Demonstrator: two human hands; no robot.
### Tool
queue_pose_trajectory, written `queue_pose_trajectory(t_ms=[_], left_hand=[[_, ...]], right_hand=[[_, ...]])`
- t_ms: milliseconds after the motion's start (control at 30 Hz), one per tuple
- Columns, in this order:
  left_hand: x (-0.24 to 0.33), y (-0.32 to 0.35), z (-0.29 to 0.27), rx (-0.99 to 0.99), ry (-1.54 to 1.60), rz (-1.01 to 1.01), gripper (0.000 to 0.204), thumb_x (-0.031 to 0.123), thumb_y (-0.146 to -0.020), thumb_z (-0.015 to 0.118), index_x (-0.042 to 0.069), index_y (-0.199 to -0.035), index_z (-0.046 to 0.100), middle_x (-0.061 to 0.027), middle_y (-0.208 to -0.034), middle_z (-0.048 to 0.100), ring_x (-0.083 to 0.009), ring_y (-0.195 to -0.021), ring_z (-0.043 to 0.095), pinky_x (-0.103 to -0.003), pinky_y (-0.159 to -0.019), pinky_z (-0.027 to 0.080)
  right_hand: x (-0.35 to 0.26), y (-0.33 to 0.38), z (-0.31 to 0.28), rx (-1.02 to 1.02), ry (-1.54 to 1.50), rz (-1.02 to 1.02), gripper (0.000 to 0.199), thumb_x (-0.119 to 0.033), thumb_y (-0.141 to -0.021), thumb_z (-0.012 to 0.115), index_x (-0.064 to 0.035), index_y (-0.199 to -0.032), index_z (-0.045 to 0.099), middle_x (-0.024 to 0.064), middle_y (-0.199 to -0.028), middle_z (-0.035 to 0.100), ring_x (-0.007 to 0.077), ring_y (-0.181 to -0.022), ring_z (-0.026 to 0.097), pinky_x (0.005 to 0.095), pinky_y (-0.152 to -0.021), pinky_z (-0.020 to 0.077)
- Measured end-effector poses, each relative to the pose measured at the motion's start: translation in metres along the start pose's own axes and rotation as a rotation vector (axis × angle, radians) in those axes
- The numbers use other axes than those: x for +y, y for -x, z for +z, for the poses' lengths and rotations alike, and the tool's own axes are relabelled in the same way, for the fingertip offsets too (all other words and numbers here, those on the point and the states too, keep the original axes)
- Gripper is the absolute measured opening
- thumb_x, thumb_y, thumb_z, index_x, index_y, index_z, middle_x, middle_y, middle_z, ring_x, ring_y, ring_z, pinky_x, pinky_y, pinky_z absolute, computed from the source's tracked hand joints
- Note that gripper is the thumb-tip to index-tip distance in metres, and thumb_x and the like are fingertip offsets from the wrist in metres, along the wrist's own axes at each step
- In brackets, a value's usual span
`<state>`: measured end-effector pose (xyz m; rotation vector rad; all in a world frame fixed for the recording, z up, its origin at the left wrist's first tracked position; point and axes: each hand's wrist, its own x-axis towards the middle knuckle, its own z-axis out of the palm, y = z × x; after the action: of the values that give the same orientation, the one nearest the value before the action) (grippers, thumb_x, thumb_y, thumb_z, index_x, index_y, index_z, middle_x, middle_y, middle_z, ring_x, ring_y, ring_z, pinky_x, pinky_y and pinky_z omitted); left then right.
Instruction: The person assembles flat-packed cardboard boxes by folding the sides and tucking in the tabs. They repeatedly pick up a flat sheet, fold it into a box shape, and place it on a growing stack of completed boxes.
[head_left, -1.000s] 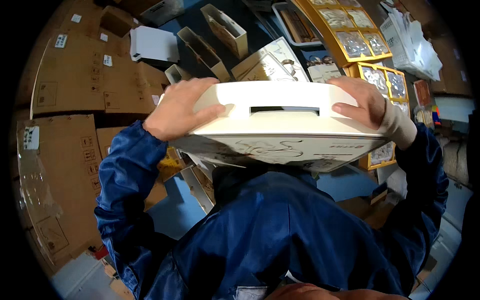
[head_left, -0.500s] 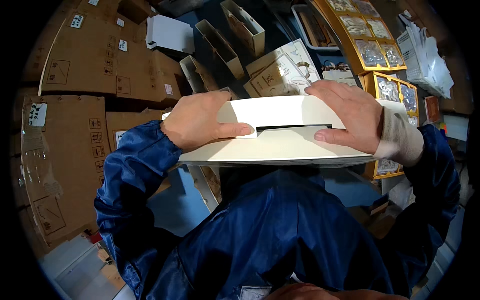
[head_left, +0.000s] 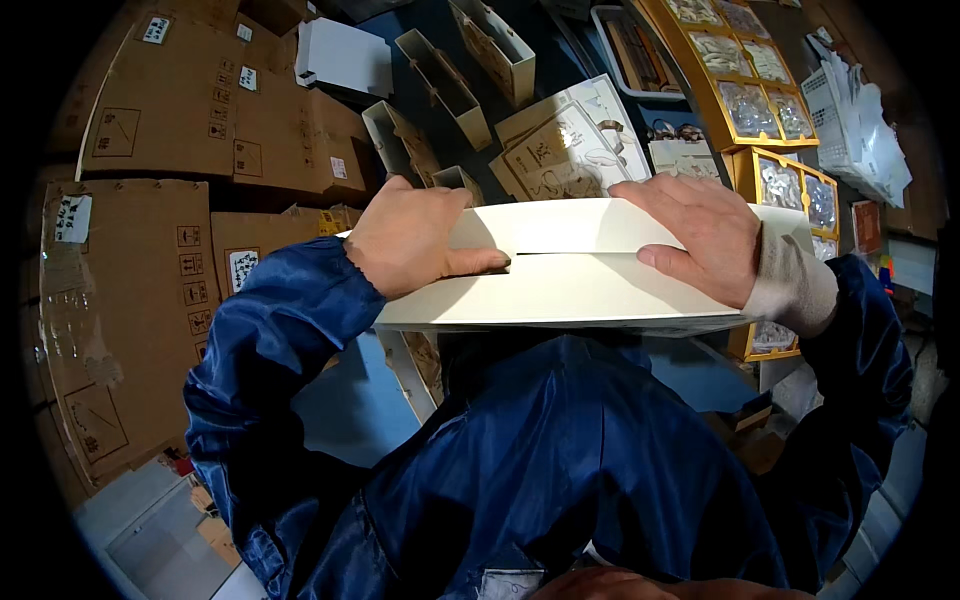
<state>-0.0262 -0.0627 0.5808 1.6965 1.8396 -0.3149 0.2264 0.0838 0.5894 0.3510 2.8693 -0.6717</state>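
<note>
A cream paperboard box (head_left: 560, 290) is held in front of my body, with two long flaps folded inward on its upper side. The flaps meet along a thin seam near the middle. My left hand (head_left: 415, 235) grips the left end, its thumb pressed flat at the seam and its fingers over the far edge. At the right end, my right hand (head_left: 705, 230) clasps the box, thumb on the near flap and fingers curled over the far side. What lies inside the box is hidden.
Several open cream paperboard holders (head_left: 440, 88) stand on the dark blue table beyond the box. Flat printed cream pieces (head_left: 565, 150) with a ribbon lie there too. Brown cartons (head_left: 130, 330) are stacked at left. Yellow divided trays (head_left: 735, 60) and a white basket (head_left: 840, 125) stand at right.
The dark gap between the two flaps has narrowed to a thin line. My left hand has shifted slightly right, while the right hand stays almost where it was.
</note>
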Motion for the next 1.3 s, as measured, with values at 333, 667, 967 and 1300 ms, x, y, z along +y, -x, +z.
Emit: queue_pose_trajectory(t_ms=[333, 667, 967, 1300], left_hand=[[-0.002, 0.021, 0.003, 0.322, -0.045, 0.471, 0.12, 0.072, -0.055, 0.068, -0.004, -0.136, 0.023, -0.0271, -0.132, 0.033, -0.0428, -0.116, 0.038, -0.054, -0.098, 0.028], [-0.002, 0.011, -0.014, 0.081, 0.227, 0.161, 0.045, 0.04, -0.09, 0.048, -0.003, -0.098, 0.061, -0.0179, -0.084, 0.063, -0.0275, -0.075, 0.061, -0.034, -0.068, 0.048], [0.002, 0.008, -0.009, 0.038, 0.32, 0.293, 0.086, 0.058, -0.073, 0.062, -0.002, -0.128, 0.037, -0.0244, -0.119, 0.044, -0.036, -0.105, 0.048, -0.043, -0.089, 0.04], [-0.012, 0.023, 0.0, 0.076, 0.418, 0.342, 0.101, 0.056, -0.065, 0.067, 0.0, -0.137, 0.026, -0.0239, -0.125, 0.04, -0.0356, -0.121, 0.036, -0.043, -0.1, 0.031]], right_hand=[[0.029, 0.021, -0.007, 0.187, -0.038, -0.11, 0.076, -0.047, -0.076, 0.062, 0.0009, -0.131, 0.039, 0.0264, -0.129, 0.042, 0.0394, -0.116, 0.043, 0.045, -0.097, 0.0335], [-0.003, 0.041, -0.017, 0.117, 0.048, -0.168, 0.098, -0.057, -0.061, 0.067, 0.0084, -0.128, 0.039, 0.0253, -0.122, 0.047, 0.0338, -0.102, 0.05, 0.0398, -0.091, 0.0337], [0.016, 0.034, -0.008, 0.089, -0.055, -0.089, 0.089, -0.048, -0.062, 0.062, 0.0047, -0.129, 0.04, 0.024, -0.119, 0.048, 0.033, -0.099, 0.049, 0.039, -0.085, 0.0356], [0.022, 0.026, -0.007, 0.012, -0.047, -0.095, 0.094, -0.047, -0.063, 0.069, 0.0003, -0.135, 0.032, 0.0236, -0.135, 0.034, 0.0371, -0.12, 0.036, 0.0433, -0.1, 0.0284]])
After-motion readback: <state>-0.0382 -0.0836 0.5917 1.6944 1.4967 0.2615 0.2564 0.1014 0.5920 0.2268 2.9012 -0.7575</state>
